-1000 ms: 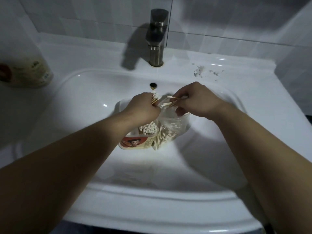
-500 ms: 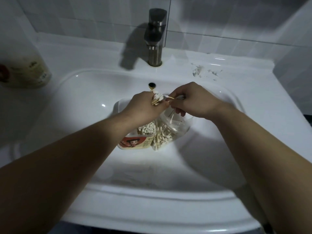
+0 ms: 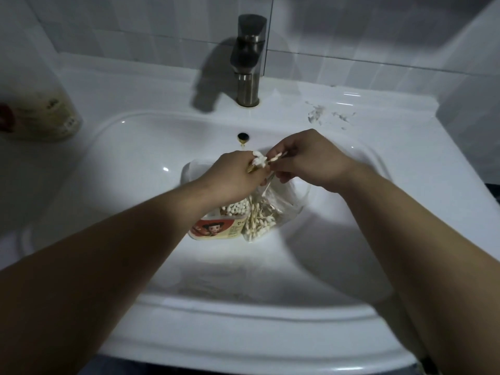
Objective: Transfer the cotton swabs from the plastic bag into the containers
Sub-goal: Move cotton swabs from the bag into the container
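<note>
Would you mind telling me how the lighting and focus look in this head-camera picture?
Head view: light pools in the middle of the sink while the picture's edges fall dark; the tap throws a hard shadow to its left; the bottle at far left is blurred.

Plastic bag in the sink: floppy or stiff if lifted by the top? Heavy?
Likely floppy: the plastic bag is thin, clear and crumpled, slumped beside the container. Probably light but bottom-heavy: loose cotton swabs pool at its lower end, so it should sag there. They may shift or spill if it tips.
</note>
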{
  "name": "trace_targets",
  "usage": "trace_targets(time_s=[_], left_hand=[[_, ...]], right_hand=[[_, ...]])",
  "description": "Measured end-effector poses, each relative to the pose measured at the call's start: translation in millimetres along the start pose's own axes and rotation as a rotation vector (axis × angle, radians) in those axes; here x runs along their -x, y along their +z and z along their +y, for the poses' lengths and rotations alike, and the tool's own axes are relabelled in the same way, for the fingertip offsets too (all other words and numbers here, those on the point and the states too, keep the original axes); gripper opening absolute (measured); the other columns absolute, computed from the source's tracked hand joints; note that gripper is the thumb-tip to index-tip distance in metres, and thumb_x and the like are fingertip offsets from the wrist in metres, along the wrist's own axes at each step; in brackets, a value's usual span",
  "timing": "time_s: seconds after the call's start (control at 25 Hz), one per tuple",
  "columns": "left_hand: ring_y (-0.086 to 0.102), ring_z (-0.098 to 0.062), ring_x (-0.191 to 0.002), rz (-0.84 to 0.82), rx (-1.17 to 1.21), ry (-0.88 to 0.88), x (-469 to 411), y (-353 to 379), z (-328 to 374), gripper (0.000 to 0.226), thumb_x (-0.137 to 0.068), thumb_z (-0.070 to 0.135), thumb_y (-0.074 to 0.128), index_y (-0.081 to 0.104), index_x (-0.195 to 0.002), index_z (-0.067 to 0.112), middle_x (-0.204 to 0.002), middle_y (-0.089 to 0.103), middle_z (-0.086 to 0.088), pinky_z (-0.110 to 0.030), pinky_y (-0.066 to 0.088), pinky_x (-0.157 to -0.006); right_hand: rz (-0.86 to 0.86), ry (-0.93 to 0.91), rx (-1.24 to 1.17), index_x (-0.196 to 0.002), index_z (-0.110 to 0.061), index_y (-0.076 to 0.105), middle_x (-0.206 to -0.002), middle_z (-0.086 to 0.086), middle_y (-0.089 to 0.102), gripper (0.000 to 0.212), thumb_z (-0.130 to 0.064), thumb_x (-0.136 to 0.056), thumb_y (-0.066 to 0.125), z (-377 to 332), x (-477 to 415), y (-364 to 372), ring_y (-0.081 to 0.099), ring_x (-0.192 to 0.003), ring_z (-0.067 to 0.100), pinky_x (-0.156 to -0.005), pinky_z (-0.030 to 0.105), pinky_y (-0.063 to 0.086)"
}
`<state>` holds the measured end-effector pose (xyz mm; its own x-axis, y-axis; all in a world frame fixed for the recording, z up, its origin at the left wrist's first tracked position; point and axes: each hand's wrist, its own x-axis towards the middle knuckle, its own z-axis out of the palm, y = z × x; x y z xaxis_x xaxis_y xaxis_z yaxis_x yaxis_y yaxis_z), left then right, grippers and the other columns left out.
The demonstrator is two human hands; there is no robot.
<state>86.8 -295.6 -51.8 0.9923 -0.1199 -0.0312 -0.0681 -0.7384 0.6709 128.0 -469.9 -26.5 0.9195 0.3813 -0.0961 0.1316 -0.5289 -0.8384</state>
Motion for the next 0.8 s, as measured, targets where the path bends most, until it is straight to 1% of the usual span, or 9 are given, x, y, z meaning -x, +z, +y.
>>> trace_targets(time_s=[0.08, 0.16, 0.28, 0.36, 0.48, 0.56, 0.64, 0.72, 0.8], left_hand=[[0.054, -0.004, -0.063, -0.034, -0.032, 0.006, 1, 0, 2, 0.033, -0.104, 0.033, 0.049, 0.061, -0.074, 0.027, -0.073, 0.063, 0.009, -0.018, 0.035, -0.051], [0.052, -0.006, -0.061, -0.053, -0.025, -0.003, 1, -2, 3, 0.035, -0.107, 0.034, 0.044, 0.055, -0.073, 0.030, -0.071, 0.058, 0.009, -0.023, 0.034, -0.052], [0.052, -0.012, -0.061, -0.076, 0.005, -0.031, 1, -2, 3, 0.032, -0.108, 0.034, 0.040, 0.061, -0.085, 0.025, -0.072, 0.057, 0.005, -0.029, 0.036, -0.055], [0.049, -0.015, -0.060, -0.080, 0.042, -0.055, 1, -1, 3, 0.031, -0.106, 0.030, 0.040, 0.059, -0.083, 0.020, -0.070, 0.056, 0.001, -0.031, 0.035, -0.055], [0.048, -0.018, -0.062, -0.073, 0.052, -0.065, 1, -1, 3, 0.033, -0.104, 0.029, 0.040, 0.055, -0.077, 0.018, -0.072, 0.056, -0.004, -0.031, 0.034, -0.056], [0.050, -0.020, -0.065, -0.060, 0.068, -0.058, 1, -2, 2, 0.034, -0.105, 0.030, 0.039, 0.053, -0.076, 0.017, -0.074, 0.057, -0.007, -0.033, 0.035, -0.060], [0.051, -0.021, -0.067, -0.041, 0.099, -0.052, 2, -2, 0, 0.036, -0.105, 0.033, 0.038, 0.054, -0.079, 0.016, -0.077, 0.058, -0.009, -0.033, 0.036, -0.063], [0.054, -0.019, -0.066, -0.012, 0.095, -0.048, 2, -2, -1, 0.042, -0.108, 0.035, 0.035, 0.057, -0.078, 0.014, -0.074, 0.062, -0.006, -0.032, 0.038, -0.064], [0.055, -0.008, -0.054, 0.026, 0.101, -0.067, 0, -2, -2, 0.049, -0.109, 0.036, 0.033, 0.066, -0.080, 0.016, -0.058, 0.062, 0.006, -0.025, 0.038, -0.054]], right_hand=[[-0.011, -0.001, -0.025, -0.088, 0.000, 0.075, -0.070, 0.009, 0.074, 0.006, 0.005, -0.086, 0.071, 1, 0, 1, 0.067, -0.062, 0.018, -0.068, 0.031, 0.061], [0.017, 0.017, -0.077, -0.089, 0.001, 0.075, -0.072, 0.013, 0.074, 0.008, 0.007, -0.085, 0.070, 2, -2, -3, 0.067, -0.064, 0.021, -0.068, 0.031, 0.060], [0.097, 0.051, -0.193, -0.088, 0.003, 0.073, -0.072, 0.015, 0.070, 0.010, 0.011, -0.084, 0.069, 4, -5, -9, 0.066, -0.066, 0.025, -0.071, 0.034, 0.061], [0.121, 0.061, -0.234, -0.086, 0.004, 0.072, -0.071, 0.013, 0.068, 0.010, 0.013, -0.083, 0.069, 5, -6, -10, 0.065, -0.065, 0.028, -0.070, 0.035, 0.060], [0.134, 0.062, -0.244, -0.083, 0.002, 0.072, -0.070, 0.012, 0.067, 0.014, 0.014, -0.083, 0.067, 5, -6, -11, 0.065, -0.063, 0.027, -0.069, 0.034, 0.060], [0.198, 0.072, -0.278, -0.081, -0.001, 0.072, -0.071, 0.013, 0.066, 0.017, 0.015, -0.083, 0.066, 4, -8, -13, 0.064, -0.060, 0.025, -0.068, 0.034, 0.060], [0.264, 0.081, -0.313, -0.078, -0.003, 0.071, -0.068, 0.013, 0.064, 0.020, 0.016, -0.083, 0.065, 5, -10, -16, 0.061, -0.055, 0.023, -0.064, 0.033, 0.057], [0.273, 0.087, -0.325, -0.075, -0.003, 0.070, -0.066, 0.015, 0.062, 0.021, 0.016, -0.082, 0.065, 6, -10, -17, 0.059, -0.054, 0.024, -0.063, 0.034, 0.053], [0.245, 0.094, -0.317, -0.073, -0.003, 0.070, -0.067, 0.018, 0.061, 0.022, 0.016, -0.081, 0.063, 5, -9, -17, 0.057, -0.057, 0.027, -0.063, 0.036, 0.050]])
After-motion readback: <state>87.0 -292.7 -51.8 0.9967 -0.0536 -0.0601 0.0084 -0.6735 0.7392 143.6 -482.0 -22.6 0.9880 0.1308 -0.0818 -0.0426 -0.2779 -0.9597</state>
